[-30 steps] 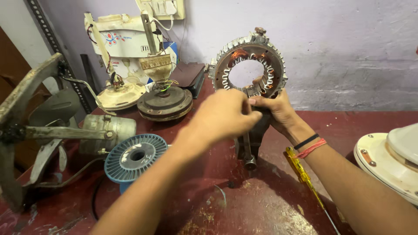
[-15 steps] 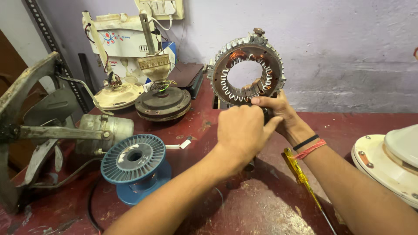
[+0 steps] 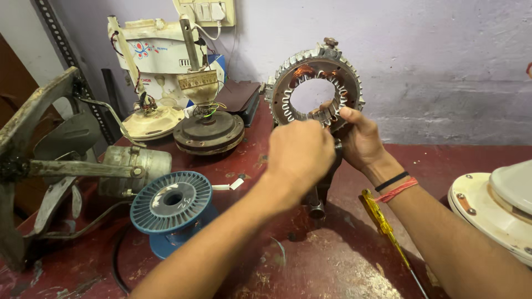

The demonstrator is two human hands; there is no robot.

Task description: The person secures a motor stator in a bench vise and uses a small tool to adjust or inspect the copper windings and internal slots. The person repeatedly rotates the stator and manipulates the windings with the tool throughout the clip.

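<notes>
A round metal stator ring (image 3: pixel 348 71) with copper windings stands upright on a dark stand (image 3: pixel 318 204) on the red table. My right hand (image 3: pixel 361 139) grips its lower right rim, thumb on the inner teeth. A black band and a red thread circle that wrist. My left hand (image 3: pixel 299 152) is curled in a fist against the ring's bottom edge, back of the hand toward me. Its fingers and whatever is in them are hidden.
A blue wire spool (image 3: pixel 172 202) lies at the left front, beside a rusty fan with blades (image 3: pixel 33 166). A fan motor on a shaft (image 3: pixel 208 130) and a white fan body (image 3: pixel 158 55) stand behind. A yellow screwdriver (image 3: pixel 385 227) lies under my right forearm. A white housing (image 3: pixel 512 205) sits right.
My left hand dropped away from the ring half a second ago and has come back up to its bottom edge. The right hand has kept its grip.
</notes>
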